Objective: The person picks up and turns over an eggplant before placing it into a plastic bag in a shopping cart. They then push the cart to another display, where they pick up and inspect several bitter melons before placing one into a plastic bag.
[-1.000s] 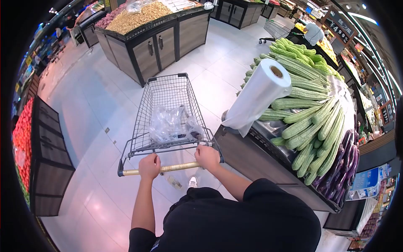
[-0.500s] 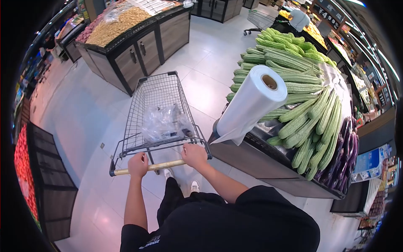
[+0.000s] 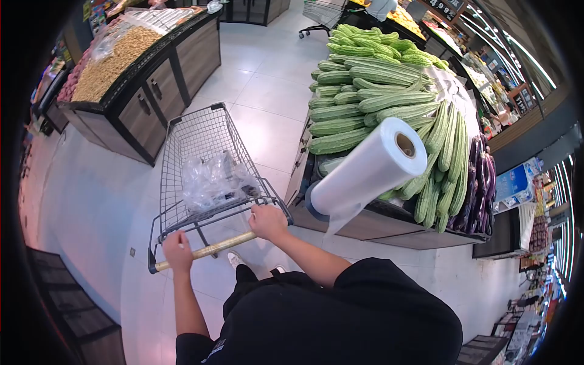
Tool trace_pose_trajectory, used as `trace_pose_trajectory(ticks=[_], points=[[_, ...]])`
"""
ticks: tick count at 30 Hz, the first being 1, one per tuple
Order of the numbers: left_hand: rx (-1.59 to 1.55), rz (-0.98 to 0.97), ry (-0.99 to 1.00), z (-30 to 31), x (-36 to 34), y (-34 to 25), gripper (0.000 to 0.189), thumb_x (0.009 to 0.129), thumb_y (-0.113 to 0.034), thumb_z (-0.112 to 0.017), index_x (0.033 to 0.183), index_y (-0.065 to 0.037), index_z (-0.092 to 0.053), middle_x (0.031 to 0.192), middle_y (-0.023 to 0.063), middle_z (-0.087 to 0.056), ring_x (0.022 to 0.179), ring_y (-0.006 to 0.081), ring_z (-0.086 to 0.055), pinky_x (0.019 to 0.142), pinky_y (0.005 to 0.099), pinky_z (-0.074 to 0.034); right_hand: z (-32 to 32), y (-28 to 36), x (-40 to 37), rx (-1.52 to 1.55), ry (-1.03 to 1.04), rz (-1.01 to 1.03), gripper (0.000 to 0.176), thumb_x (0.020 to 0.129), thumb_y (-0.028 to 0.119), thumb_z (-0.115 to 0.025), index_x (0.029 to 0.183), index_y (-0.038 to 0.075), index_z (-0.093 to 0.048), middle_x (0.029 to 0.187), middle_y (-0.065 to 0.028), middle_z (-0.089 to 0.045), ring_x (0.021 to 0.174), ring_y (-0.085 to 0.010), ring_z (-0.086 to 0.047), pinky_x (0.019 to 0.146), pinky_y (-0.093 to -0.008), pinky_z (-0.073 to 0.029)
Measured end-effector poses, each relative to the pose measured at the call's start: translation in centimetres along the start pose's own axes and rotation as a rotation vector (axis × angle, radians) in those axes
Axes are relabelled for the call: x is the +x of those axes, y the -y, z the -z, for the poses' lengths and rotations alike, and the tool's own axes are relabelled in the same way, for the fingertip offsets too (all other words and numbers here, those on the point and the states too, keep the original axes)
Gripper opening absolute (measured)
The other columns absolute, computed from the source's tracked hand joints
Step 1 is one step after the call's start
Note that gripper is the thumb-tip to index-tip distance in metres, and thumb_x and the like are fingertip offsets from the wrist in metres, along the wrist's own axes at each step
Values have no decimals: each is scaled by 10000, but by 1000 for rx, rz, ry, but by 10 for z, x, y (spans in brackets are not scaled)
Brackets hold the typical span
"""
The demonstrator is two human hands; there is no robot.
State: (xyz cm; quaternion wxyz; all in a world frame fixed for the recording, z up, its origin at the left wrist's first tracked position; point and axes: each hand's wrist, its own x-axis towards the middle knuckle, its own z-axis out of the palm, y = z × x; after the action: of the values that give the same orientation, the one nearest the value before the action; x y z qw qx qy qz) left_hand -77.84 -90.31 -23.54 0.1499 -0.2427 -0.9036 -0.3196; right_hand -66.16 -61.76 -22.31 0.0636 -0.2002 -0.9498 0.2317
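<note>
A wire shopping cart [image 3: 196, 141] stands in front of me, its yellowish handle bar [image 3: 222, 245] slanting up to the right. My left hand [image 3: 177, 250] is closed round the bar near its left end. Toward the right end, my right hand [image 3: 268, 221] is wrapped round the same bar. Crumpled clear plastic bags [image 3: 216, 182] lie in the basket, and what is inside them is hard to make out. A big roll of clear plastic bags [image 3: 368, 167] leans upright on its holder, right of the cart and apart from both hands.
Long ridged green gourds [image 3: 340, 125] and purple eggplants [image 3: 480, 188] fill the stand at right. At left stands a wooden bin of peanuts [image 3: 115, 61]. Dark drawers [image 3: 67, 298] sit at lower left. Another cart [image 3: 322, 12] and a person [image 3: 382, 7] are at the back. Tiled floor [image 3: 249, 85] runs between the stands.
The cart and both hands have shifted left in view, and the handle bar slants more steeply. The bag roll and vegetable stand appear closer. The red produce at far left has gone from view.
</note>
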Motion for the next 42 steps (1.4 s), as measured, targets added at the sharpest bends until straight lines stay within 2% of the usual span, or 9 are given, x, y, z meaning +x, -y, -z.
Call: trace_pose_trajectory(ticks=[5,8,12,14,20,25,28,33,42], points=[[375,169,-37,32,28,108,258,927,-234,-606,1082,-29,-629,985,143,-653,929,335,-610,808,459,-468,-5,-13,18,-15,-81,-11,225,759,230,-641,921,82,-687,1074,-138,-623,1152,-319,-552,936,-500,-453],[358,540,324,19,47,139,498,972,-371,-555,1325,-26,-488,1099,228,-651,1103,420,-592,925,489,-481,-10,-18,29,-143,-207,29,310,745,252,-672,1018,105,-691,1191,-132,-567,1185,-317,-511,1025,-511,-381],[357,506,624,6,72,136,433,991,-334,-515,1286,-17,-515,1107,285,-658,1005,451,-638,850,520,-505,-1,-26,44,-347,-157,-194,508,756,286,-673,1229,115,-604,1257,-158,-519,1171,-343,-530,1038,-508,-385],[240,584,684,-8,89,143,396,997,-316,-500,1246,-9,-530,1094,292,-654,1011,445,-637,850,521,-501,10,-32,60,-249,179,-445,640,789,310,-656,1372,113,-478,1324,-177,-483,1218,-363,-516,1028,-531,-400],[154,545,781,-60,159,184,334,1016,-260,-444,1114,38,-557,1065,313,-644,1031,451,-621,868,527,-483,-1,-51,123,-279,243,-490,737,851,428,-658,1472,138,-387,1256,-191,-547,1125,-366,-609,918,-474,-507],[156,523,803,-81,179,204,340,1026,-254,-417,1116,41,-559,1077,316,-638,1070,477,-588,905,534,-465,6,-58,135,-341,298,-453,664,858,519,-665,1411,197,-487,1193,-189,-579,1049,-364,-646,875,-446,-529],[184,444,758,-83,184,199,348,1034,-262,-403,1102,45,-552,1031,309,-650,942,464,-646,808,522,-521,-3,-68,146,-348,359,-432,539,863,514,-671,1289,192,-599,1181,-191,-578,1039,-363,-648,869,-451,-529],[124,474,829,-86,223,185,348,1037,-257,-393,1103,62,-515,865,273,-644,521,373,-641,456,455,-532,-11,-75,166,-339,340,-414,416,874,464,-680,1138,142,-675,1152,-187,-575,1021,-354,-652,850,-445,-532],[53,524,869,-129,294,204,342,1038,-258,-401,1108,62,-499,807,249,-619,477,350,-615,389,453,-513,-17,-73,205,-296,215,-474,382,849,402,-722,1062,86,-702,1110,-201,-583,1007,-344,-653,830,-426,-547]])
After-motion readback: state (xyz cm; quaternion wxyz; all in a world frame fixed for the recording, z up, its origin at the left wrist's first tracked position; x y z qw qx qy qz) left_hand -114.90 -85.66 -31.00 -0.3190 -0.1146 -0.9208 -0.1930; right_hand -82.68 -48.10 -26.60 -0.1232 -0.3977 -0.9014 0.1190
